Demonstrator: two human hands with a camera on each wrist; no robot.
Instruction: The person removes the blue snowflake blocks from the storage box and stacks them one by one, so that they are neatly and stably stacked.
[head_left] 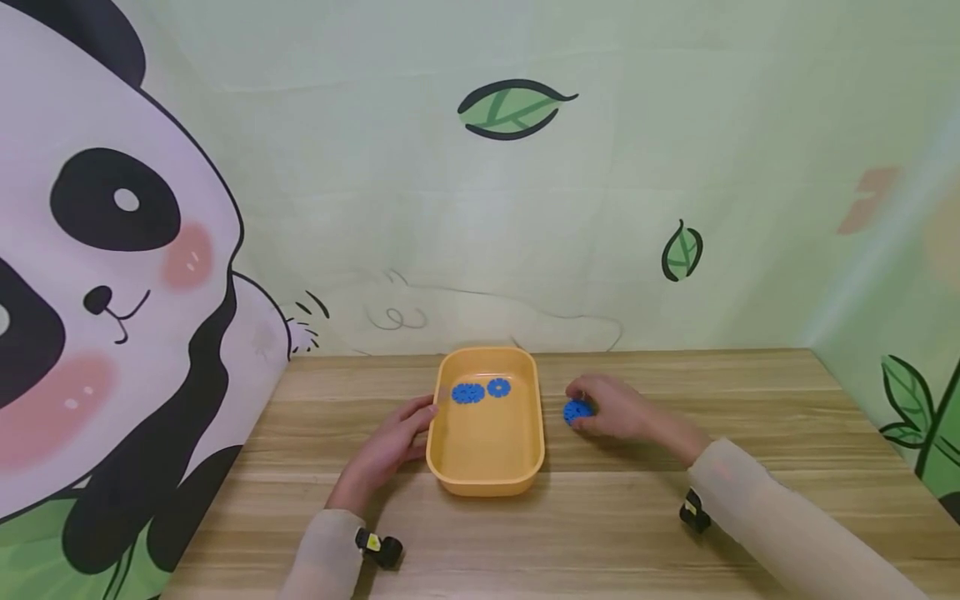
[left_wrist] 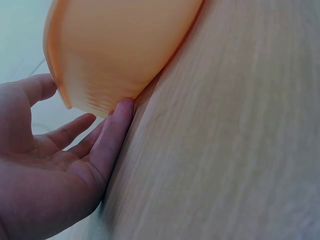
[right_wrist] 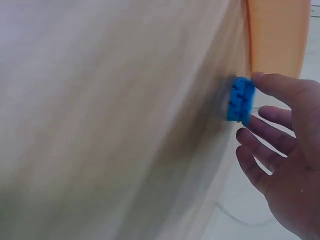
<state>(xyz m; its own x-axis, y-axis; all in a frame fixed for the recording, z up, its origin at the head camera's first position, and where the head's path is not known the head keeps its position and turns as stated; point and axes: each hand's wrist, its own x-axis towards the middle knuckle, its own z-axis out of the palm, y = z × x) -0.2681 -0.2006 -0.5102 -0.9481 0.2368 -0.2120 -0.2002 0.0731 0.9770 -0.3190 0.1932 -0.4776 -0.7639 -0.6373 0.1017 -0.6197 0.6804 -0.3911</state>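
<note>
A yellow-orange plastic tray (head_left: 486, 454) stands on the table with several blue snowflake discs (head_left: 468, 393) lying at its far end. To its left, my left hand (head_left: 393, 437) rests against the side. In the left wrist view, the thumb touches the tray's rim (left_wrist: 52, 65) and a finger reaches its base, the fingers loosely spread. Right of the tray, my right hand (head_left: 611, 407) pinches a small stack of blue snowflake discs (head_left: 577, 412) between thumb and fingertips. The right wrist view shows that stack (right_wrist: 241, 99) edge-on, close over the table, the other fingers curving loosely below.
The wood-grain table (head_left: 637, 517) ends at a pale green wall cloth (head_left: 360, 208) just behind the tray. A printed panda (head_left: 120, 292) covers the left side. Each sleeve has a small black camera (head_left: 693, 511) strapped at the wrist.
</note>
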